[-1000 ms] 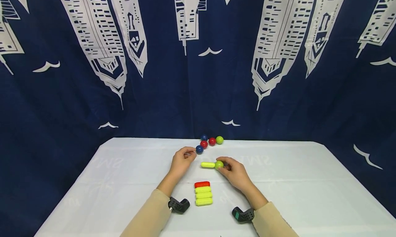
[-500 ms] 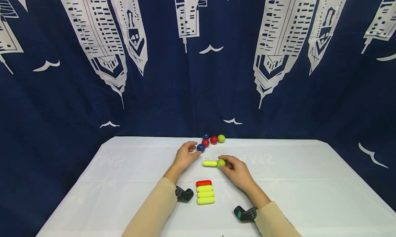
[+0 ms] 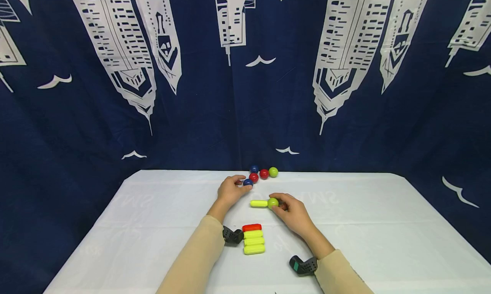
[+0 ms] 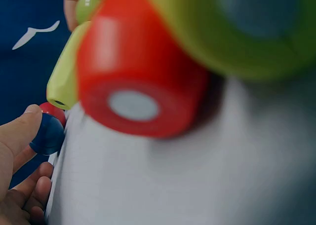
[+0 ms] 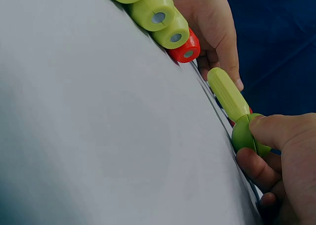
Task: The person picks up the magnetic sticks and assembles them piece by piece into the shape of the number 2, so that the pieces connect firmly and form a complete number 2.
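My left hand (image 3: pixel 229 190) has its thumb and index finger around a blue ball (image 4: pixel 48 134), pinching it at the near end of the group of balls. In the left wrist view the other fingers curl below that ball. My right hand (image 3: pixel 293 213) pinches a green ball (image 3: pixel 272 203) between thumb and fingers. A yellow-green ribbed rod (image 3: pixel 258 203) joins this ball and points left toward my left hand. A grey disc shows in the end of the red rod (image 4: pixel 133 105) in the left wrist view.
Beyond my left hand lie two red balls (image 3: pixel 264 174), another blue ball (image 3: pixel 254 169) and another green ball (image 3: pixel 273 171). Nearer, three yellow-green rods (image 3: pixel 254 241) lie side by side below the red one on the white table (image 3: pixel 153 243). A dark blue printed curtain (image 3: pixel 238 115) hangs behind.
My left hand has moved slightly forward and right, and its thumb and fingers have closed around the near blue ball. The right hand keeps its hold on the green ball and rod.
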A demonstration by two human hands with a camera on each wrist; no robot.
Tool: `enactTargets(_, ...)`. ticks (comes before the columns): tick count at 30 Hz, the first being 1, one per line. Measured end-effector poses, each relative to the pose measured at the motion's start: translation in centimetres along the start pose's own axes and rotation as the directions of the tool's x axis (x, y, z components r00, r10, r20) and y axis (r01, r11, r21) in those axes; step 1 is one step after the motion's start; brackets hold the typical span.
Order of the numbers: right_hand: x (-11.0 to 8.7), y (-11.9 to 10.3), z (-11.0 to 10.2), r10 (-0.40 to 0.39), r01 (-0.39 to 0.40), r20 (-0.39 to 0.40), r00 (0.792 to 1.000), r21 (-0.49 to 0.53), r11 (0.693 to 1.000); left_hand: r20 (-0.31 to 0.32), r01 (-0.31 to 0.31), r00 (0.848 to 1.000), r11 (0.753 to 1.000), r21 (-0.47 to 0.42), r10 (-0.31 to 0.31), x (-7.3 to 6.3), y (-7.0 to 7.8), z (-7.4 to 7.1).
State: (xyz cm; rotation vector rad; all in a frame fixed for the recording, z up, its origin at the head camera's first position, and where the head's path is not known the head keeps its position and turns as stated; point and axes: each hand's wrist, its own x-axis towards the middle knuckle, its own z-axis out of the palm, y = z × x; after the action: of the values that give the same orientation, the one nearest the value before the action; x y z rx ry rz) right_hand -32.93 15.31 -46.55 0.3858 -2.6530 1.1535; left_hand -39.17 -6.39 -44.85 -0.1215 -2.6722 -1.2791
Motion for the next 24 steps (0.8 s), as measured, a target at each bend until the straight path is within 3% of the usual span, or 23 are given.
enactTargets(17,-0.09,-0.09,-0.03,0.001,-0.001,0.000,1.000,-0.005,1.000,-0.008,0.007,1.000,0.998,0.055,-0.006,-0.29,0.14,0.27)
enactTargets(20,-0.06,-0.09,0.01,-0.001,0.001,0.003,1.000,-0.005,1.000,0.002,0.017,1.000,0.999,0.035,-0.017,-0.29,0.00,0.20)
enactTargets(24,-0.16,0.07,-0.02,-0.004,0.004,-0.003,1.000,-0.008,1.000,-0.010,0.006,1.000,0.998,-0.067,-0.007,-0.33,-0.32,0.14)
